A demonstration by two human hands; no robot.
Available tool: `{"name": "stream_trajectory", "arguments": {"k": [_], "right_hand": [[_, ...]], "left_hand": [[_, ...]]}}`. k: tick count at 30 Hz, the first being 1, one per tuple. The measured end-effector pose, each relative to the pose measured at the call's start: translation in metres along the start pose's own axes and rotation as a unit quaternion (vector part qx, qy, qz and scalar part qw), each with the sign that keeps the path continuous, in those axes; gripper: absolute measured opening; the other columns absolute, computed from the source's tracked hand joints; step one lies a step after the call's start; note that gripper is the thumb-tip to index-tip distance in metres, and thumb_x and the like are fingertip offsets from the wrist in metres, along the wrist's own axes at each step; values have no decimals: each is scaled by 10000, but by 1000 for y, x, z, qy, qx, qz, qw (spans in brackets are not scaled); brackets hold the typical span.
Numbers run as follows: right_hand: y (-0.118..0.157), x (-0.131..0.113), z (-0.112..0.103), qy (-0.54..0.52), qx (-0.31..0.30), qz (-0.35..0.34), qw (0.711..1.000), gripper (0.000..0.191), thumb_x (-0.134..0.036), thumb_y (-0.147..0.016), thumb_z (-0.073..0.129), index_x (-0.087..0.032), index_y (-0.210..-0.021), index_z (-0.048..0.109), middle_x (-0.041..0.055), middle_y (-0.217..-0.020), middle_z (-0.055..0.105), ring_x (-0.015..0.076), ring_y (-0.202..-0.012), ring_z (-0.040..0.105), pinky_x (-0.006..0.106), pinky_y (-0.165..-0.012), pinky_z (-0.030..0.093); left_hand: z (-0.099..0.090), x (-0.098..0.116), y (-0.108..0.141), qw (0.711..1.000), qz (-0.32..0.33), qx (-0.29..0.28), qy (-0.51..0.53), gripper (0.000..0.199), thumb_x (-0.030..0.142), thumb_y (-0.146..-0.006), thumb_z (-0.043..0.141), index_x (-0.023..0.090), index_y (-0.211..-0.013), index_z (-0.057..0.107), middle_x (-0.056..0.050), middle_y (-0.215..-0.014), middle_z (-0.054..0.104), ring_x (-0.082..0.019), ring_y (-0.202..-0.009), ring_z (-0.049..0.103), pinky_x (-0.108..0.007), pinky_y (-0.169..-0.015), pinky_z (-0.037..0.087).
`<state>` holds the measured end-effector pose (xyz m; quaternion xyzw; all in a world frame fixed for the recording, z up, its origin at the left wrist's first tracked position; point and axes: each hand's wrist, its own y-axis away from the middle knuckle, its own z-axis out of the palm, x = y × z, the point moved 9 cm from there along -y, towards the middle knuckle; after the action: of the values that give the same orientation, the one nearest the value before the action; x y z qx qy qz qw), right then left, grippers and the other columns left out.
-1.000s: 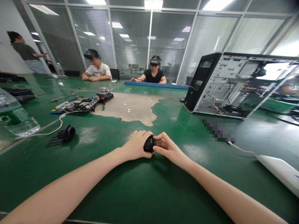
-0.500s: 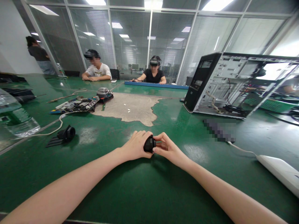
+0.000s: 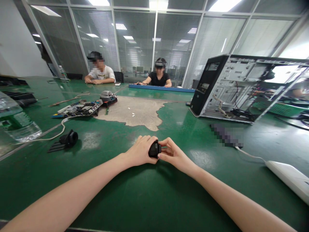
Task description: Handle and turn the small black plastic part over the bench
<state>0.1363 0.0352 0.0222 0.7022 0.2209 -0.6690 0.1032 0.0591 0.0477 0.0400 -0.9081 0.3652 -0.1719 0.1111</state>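
Observation:
Near the middle of the green table (image 3: 135, 203), my left hand (image 3: 142, 149) is wrapped round a small black object (image 3: 154, 149) with a rounded body. My right hand (image 3: 172, 153) pinches the right end of the same object between thumb and fingers. Both hands are closed on it, just above the tabletop. The palm of my left hand hides its left side. To the left lies another black part (image 3: 69, 139) with a round ring and flat prongs, touched by neither hand.
An open computer case (image 3: 210, 87) stands at the right, near a white power strip (image 3: 288, 175) and a blurred dark item (image 3: 225, 134). Circuit boards (image 3: 80, 109) and a plastic bottle (image 3: 18, 120) are at the left. Two people sit across the table behind a blue strip (image 3: 161, 87).
My hands and the black object have barely moved. The standing person at the far left has moved mostly out of sight behind the wall.

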Motion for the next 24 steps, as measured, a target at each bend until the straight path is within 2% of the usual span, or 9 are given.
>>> {"name": "stream_trajectory", "arguments": {"k": [5,10,16,20,24], "right_hand": [[-1,0,-2,11,22,-1,1000,233,-358,-747,570,-220,-867,425,-3,-868,555,129,-789,573,314,-743,469],[-3,2,-6,26,39,3,999,301,-360,-724,589,-216,-937,434,32,-976,517,144,-878,550,328,-785,461],[-1,0,-1,-9,0,1,1000,333,-321,-673,654,-221,-879,413,1,-934,523,133,-835,578,334,-805,446],[-1,0,-3,-6,16,0,1000,272,-362,-711,609,-218,-839,417,-9,-878,538,128,-797,576,314,-758,454],[-2,1,-6,8,33,1,999,282,-363,-711,606,-219,-878,430,12,-945,533,138,-840,563,322,-776,451]], "left_hand": [[1,-1,0,1000,-8,1,4,515,386,-601,603,202,-1036,398,-45,-933,522,-237,-871,485,-335,-739,323],[0,1,0,1000,-1,4,2,479,402,-608,596,203,-1003,413,-41,-911,523,-233,-854,484,-331,-728,323],[0,0,0,1000,-1,0,-2,505,380,-589,606,200,-1016,403,-41,-916,520,-230,-852,482,-324,-719,321],[1,0,0,1000,-6,-1,4,498,406,-605,596,204,-1020,408,-42,-919,519,-234,-860,483,-330,-729,320],[0,0,0,1000,-7,0,5,488,398,-605,601,205,-1011,413,-41,-914,522,-234,-858,486,-332,-730,326]]}}
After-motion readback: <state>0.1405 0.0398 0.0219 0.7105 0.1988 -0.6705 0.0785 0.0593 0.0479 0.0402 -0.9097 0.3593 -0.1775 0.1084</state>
